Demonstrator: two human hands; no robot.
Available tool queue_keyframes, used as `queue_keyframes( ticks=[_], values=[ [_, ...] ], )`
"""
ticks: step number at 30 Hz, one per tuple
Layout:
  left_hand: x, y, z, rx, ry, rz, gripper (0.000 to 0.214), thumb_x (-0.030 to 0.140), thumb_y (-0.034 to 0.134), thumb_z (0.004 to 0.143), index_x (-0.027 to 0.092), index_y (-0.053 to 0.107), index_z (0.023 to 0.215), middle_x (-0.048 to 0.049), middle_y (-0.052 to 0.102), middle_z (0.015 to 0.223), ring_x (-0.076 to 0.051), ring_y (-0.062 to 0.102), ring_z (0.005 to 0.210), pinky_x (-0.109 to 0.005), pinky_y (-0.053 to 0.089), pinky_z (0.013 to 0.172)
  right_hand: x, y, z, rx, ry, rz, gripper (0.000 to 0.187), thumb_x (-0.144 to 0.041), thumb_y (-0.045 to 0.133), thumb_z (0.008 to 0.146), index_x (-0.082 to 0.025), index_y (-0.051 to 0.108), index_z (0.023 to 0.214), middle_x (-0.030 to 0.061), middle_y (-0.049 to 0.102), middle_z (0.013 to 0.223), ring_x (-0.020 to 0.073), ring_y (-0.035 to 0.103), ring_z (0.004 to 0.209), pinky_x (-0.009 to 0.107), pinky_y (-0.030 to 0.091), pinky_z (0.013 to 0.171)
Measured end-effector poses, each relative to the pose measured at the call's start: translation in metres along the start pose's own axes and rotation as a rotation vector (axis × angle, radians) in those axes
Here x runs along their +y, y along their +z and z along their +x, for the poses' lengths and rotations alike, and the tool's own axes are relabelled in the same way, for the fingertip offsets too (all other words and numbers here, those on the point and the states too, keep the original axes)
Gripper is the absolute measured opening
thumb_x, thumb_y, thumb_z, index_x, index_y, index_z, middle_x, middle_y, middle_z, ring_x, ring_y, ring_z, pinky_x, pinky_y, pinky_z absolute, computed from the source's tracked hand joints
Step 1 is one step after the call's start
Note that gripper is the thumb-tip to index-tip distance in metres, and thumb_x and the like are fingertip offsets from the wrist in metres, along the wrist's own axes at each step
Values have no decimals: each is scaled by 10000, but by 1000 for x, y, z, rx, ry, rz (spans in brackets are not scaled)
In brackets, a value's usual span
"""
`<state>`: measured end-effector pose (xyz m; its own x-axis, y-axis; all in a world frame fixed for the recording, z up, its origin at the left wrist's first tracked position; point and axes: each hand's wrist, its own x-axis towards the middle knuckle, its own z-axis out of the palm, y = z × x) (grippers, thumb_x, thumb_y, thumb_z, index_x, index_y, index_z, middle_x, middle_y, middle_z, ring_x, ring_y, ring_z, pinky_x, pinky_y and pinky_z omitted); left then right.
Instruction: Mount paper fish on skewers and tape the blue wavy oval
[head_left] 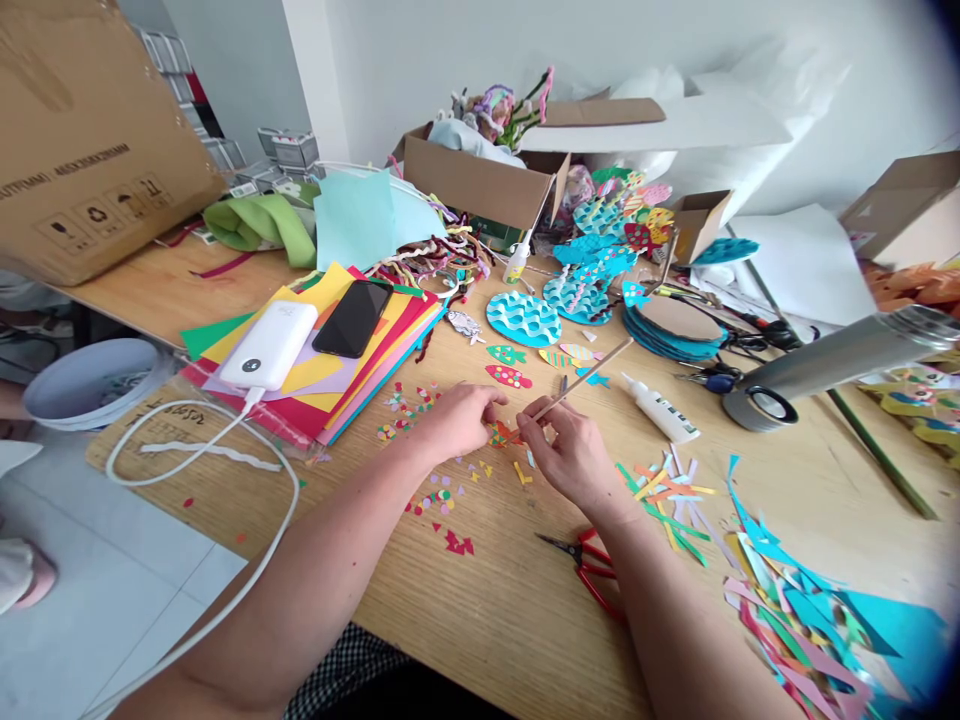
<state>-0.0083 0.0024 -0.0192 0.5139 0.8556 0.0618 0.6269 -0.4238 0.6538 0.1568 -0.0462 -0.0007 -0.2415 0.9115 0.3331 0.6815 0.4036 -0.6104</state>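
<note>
A thin wooden stick (pixel 592 372) slants up and right from the pinched fingers of my right hand (pixel 564 445). Its lower end points down at a small orange paper fish (pixel 501 434) lying on the table between my hands. My left hand (pixel 466 418) hovers at the fish's left side, fingers bent and apart, with nothing visible in them. Just beyond are a red spotted paper fish (pixel 508 376), a green one (pixel 507 354) and striped ones. Small paper dots and triangles (pixel 441 497) lie scattered around my left wrist. Red-handled scissors (pixel 592 568) rest beside my right forearm.
A white glue bottle (pixel 664 410) lies right of my hands, near paper strips (pixel 671 490) and a metal flask (pixel 847 360). At left, a phone (pixel 352 318) and a white power bank (pixel 268 345) with its cable sit on coloured paper. Blue wavy discs (pixel 523 318) stand behind.
</note>
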Motion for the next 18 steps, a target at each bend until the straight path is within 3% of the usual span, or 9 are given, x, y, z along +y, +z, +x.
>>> queue_keyframes(
  ticks=[18],
  values=[
    [1,-2,-1,9,14,5,505,16,557,636,200,640,1099,24,698,794,-150,631,790,-241,482,757,1,1,0,-22,12,-12,195,-255,461,894,-188,549,733,54,604,725,172,571,681,261,450,557]
  ],
)
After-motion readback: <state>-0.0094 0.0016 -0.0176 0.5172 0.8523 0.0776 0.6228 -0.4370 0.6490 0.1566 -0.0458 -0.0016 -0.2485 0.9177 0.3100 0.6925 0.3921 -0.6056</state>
